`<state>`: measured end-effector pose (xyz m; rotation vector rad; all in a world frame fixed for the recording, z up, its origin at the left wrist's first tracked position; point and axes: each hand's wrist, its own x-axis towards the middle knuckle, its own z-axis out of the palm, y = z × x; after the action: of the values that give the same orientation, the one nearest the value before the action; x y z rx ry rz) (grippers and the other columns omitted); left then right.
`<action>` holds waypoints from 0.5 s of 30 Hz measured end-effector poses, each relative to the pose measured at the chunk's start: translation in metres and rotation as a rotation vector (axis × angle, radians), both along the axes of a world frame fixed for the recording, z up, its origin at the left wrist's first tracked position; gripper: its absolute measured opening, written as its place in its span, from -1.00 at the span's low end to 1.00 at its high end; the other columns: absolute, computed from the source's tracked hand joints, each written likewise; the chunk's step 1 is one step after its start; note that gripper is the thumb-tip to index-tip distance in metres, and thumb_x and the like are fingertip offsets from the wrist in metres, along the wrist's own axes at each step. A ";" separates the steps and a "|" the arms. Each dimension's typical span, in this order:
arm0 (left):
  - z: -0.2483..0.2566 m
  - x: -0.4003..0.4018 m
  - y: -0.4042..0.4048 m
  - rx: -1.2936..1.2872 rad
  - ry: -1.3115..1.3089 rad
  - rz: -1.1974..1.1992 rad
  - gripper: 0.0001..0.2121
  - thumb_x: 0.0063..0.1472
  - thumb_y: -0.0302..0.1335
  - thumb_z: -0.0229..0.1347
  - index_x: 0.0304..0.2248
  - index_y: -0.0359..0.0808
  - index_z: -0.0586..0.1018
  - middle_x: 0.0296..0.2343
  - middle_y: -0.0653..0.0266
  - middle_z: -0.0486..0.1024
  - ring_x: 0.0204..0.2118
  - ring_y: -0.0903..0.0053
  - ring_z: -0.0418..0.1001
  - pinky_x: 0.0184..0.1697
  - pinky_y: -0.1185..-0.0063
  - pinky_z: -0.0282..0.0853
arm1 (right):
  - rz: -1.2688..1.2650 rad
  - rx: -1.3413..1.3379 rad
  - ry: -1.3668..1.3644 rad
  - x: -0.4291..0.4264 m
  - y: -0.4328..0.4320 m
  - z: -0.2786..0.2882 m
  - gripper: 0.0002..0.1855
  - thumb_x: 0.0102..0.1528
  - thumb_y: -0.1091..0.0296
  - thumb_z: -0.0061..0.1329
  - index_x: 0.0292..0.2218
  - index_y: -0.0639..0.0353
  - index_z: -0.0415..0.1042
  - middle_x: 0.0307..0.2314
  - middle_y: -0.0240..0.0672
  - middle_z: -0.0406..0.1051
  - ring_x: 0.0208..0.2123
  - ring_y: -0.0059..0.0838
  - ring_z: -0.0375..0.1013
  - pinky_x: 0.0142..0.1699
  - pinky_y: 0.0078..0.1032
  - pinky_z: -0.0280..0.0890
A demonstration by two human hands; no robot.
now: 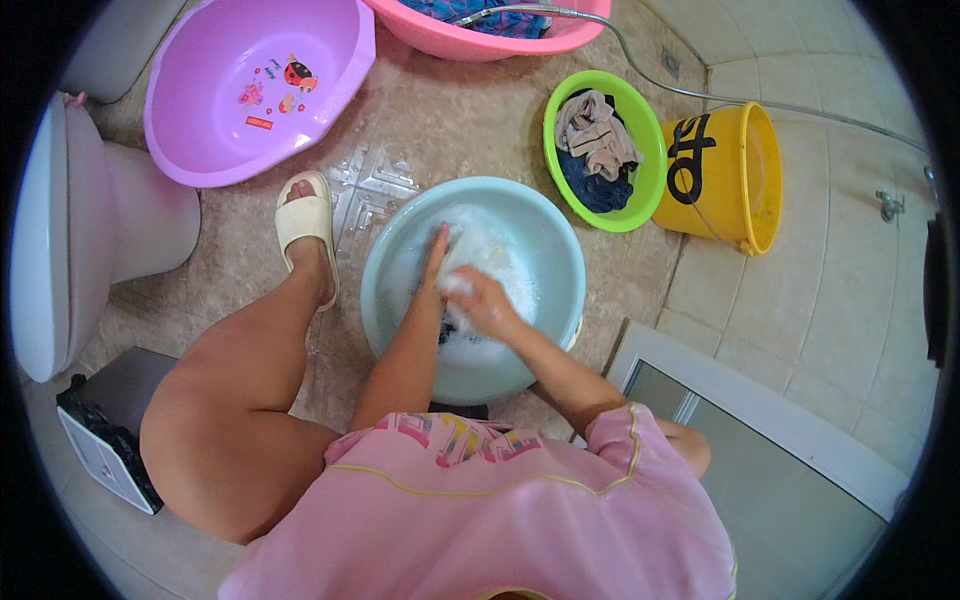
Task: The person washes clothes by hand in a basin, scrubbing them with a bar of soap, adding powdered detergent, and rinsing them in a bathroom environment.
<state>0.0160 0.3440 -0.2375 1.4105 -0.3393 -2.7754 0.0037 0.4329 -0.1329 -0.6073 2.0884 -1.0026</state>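
A light blue plastic basin (559,247) stands on the floor in front of me, holding white suds (487,232) and water. Both my hands are inside it near the middle. My left hand (436,259) has its fingers stretched towards the far side, with foam beside them. Just to its right, my right hand (480,300) is bent over a foamy whitish mass; whether that is cloth or only suds I cannot tell. Dark fabric (447,330) shows in the foam below the hands.
A purple tub (225,161) lies far left and a pink tub with patterned cloth (465,45) beyond. To the right are a green basin of clothes (553,150) and a yellow bucket (705,180). A shower hose (645,71) crosses above them. A toilet (90,225) and bin (112,457) stand left.
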 end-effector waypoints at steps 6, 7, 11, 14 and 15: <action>0.041 -0.008 0.016 0.210 0.171 -0.176 -0.62 0.06 -0.18 -0.12 -0.17 -0.19 0.31 -0.24 0.22 0.30 -0.21 0.45 0.26 -0.20 0.53 0.23 | 0.079 -0.114 0.512 0.007 0.000 -0.019 -0.78 -0.14 0.14 -0.13 -0.46 0.06 0.33 -0.53 -0.20 0.36 -0.50 -0.17 0.37 -0.41 -0.32 0.25; 0.036 -0.010 0.021 0.212 0.122 -0.177 -0.64 0.06 -0.20 -0.13 -0.17 -0.18 0.31 -0.22 0.21 0.28 -0.20 0.44 0.24 -0.19 0.51 0.23 | 0.079 0.301 0.504 -0.011 0.006 -0.034 -0.78 -0.13 0.15 -0.16 -0.49 0.08 0.32 -0.55 -0.20 0.37 -0.53 -0.18 0.36 -0.44 -0.32 0.25; 0.033 -0.025 0.020 -0.143 -0.083 -0.255 -0.67 0.03 -0.28 -0.10 -0.20 -0.21 0.32 -0.21 0.22 0.29 -0.15 0.39 0.21 -0.12 0.47 0.14 | -0.137 0.540 0.513 -0.070 0.042 -0.064 -0.74 -0.01 0.14 -0.27 -0.44 0.12 0.33 -0.53 -0.12 0.37 -0.52 -0.17 0.37 -0.41 -0.29 0.25; 0.033 -0.026 0.005 -0.927 -0.203 -0.408 -0.67 -0.03 -0.36 -0.03 -0.22 -0.26 0.33 -0.23 0.22 0.32 -0.13 0.30 0.20 -0.07 0.44 0.07 | -0.111 0.668 0.583 -0.077 0.052 -0.081 -0.71 -0.08 0.20 -0.16 -0.32 0.15 0.29 -0.45 -0.08 0.33 -0.39 -0.14 0.33 -0.35 -0.24 0.20; 0.029 -0.019 0.000 -1.420 -0.260 -0.502 -0.65 -0.05 -0.40 -0.02 -0.21 -0.26 0.32 -0.22 0.19 0.31 -0.13 0.24 0.19 -0.08 0.43 0.07 | -0.093 0.667 0.577 -0.065 0.039 -0.077 -0.71 -0.08 0.20 -0.16 -0.32 0.15 0.29 -0.45 -0.08 0.33 -0.39 -0.14 0.33 -0.35 -0.24 0.20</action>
<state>-0.0026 0.3435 -0.2089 1.2017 -2.2468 -1.5516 -0.0614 0.4721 -0.2099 -0.4795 2.7734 -0.1162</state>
